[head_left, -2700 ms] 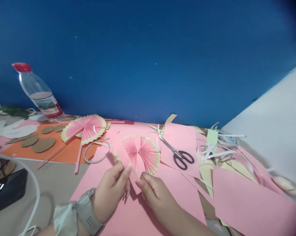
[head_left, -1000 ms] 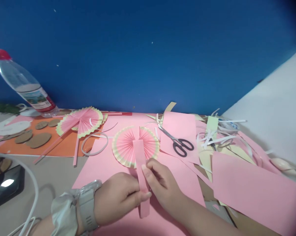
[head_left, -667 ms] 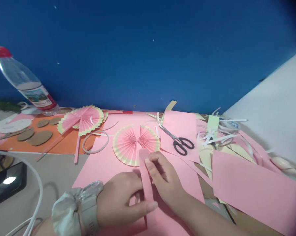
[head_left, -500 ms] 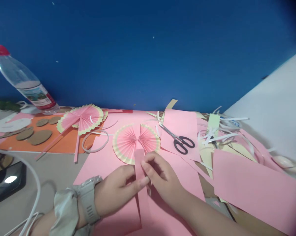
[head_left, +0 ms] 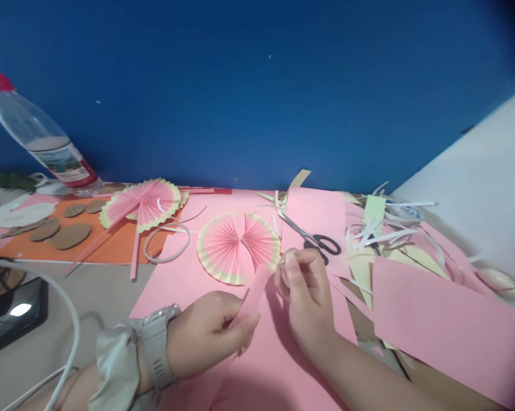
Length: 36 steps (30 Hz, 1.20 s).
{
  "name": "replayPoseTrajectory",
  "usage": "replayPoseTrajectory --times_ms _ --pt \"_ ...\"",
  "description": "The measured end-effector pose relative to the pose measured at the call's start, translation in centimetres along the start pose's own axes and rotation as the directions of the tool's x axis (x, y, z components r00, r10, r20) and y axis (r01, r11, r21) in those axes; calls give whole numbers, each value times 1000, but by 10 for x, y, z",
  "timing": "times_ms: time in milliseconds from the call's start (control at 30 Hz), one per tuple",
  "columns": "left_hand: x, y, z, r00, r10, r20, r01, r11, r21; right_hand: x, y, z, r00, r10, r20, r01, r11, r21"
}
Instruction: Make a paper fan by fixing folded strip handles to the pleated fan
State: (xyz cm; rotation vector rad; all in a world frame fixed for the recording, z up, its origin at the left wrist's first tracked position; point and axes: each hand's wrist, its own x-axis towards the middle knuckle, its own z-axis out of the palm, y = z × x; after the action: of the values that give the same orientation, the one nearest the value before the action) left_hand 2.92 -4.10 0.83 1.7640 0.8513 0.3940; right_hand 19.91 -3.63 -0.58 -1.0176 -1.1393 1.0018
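Clamping the pink strip (head_left: 256, 290), the left hand (head_left: 210, 337) pinches tight — right hand (head_left: 304, 291) fingers bunched together, perhaps empty.

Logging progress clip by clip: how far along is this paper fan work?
Done: one pleated pink paper fan with strip handles lies on the orange sheet. In hand: the left hand and right hand pinch a narrow pink paper strip in front of a second round pleated pink fan. Left: that fan shows no handle; the strip is not yet attached.

The folded fan (head_left: 239, 247) lies on a paper sheet (head_left: 184, 285) on the tabletop (head_left: 94, 297). Scissors (head_left: 295, 229) lie just right of it. Another fan (head_left: 144, 202) and a bottle (head_left: 43, 142) sit farther left, behind.
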Motion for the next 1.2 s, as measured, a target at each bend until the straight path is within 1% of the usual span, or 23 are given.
replayPoseTrajectory --times_ms 67,100,133,167,200,267,300,333,400,433,500,567,600,633,700,767,867,967,1033,1067,1100,1133,1200 --pt "0 3 -1 1000 17 -4 -18 996 -87 -1 1 0 999 29 17 -30 996 83" --pt "0 4 -1 1000 30 -2 -30 990 -140 -2 1 -1 997 49 66 -56 993 101" --pt "0 4 -1 999 44 -5 -44 982 -184 -2 0 -1 986 72 149 -85 993 87" --pt "0 5 -1 998 58 -15 -60 976 -210 -3 -1 -1 964 95 248 -109 993 42" --pt "0 5 -1 997 73 -33 -79 973 -218 -3 -2 -1 927 121 355 -120 992 -25" --pt "-1 3 -1 993 102 -60 -112 972 -207 -3 -5 -1 828 178 531 -108 981 -160" --pt "-1 2 -1 992 110 -56 -119 972 -203 -2 -7 0 790 198 580 -96 975 -202" --pt "-1 2 -1 993 112 -44 -119 972 -202 -2 -9 0 769 205 605 -85 971 -222" --pt "-1 0 -1 995 95 -8 -94 974 -206 -2 -12 1 762 197 617 -64 971 -232" --pt "-1 -1 0 997 79 8 -76 974 -214 -3 -13 1 776 184 603 -48 971 -235" --pt "0 -1 1 998 48 38 -37 969 -242 -6 -11 0 842 125 525 -5 974 -225" --pt "1 -1 2 997 8 72 14 954 -298 -7 -8 -2 932 54 359 17 981 -192" --pt "2 -1 2 997 -3 75 27 943 -331 -7 -6 -3 968 38 250 6 985 -172" --pt "2 -1 3 997 -16 72 41 930 -364 -5 -5 -3 990 35 136 -15 989 -147" --pt "3 0 3 997 -42 59 62 906 -419 -1 -3 -2 997 65 -45 -69 994 -86" --pt "4 1 3 998 -61 30 68 890 -451 5 -3 0 984 98 -146 -100 995 -12" --pt "4 2 2 994 -71 -79 26 884 -467 11 -4 3 974 140 -180 -126 988 86" --pt "3 3 0 963 -101 -250 -22 894 -448 10 -3 3 970 184 -157 -159 975 156" --pt "1 3 -2 928 -134 -347 -36 896 -442 7 -1 2 973 206 -103 -187 967 171" --pt "0 3 -2 918 -146 -369 -37 894 -447 5 0 2 975 219 -37 -210 964 165" --pt "-1 3 -2 916 -156 -370 -33 889 -457 3 0 1 970 236 62 -243 959 146" --pt "-1 2 -2 922 -161 -352 -24 884 -466 0 -1 1 950 250 190 -274 955 114" --pt "-3 1 -1 943 -156 -294 -2 880 -475 -6 -5 2 855 290 430 -317 948 -10"
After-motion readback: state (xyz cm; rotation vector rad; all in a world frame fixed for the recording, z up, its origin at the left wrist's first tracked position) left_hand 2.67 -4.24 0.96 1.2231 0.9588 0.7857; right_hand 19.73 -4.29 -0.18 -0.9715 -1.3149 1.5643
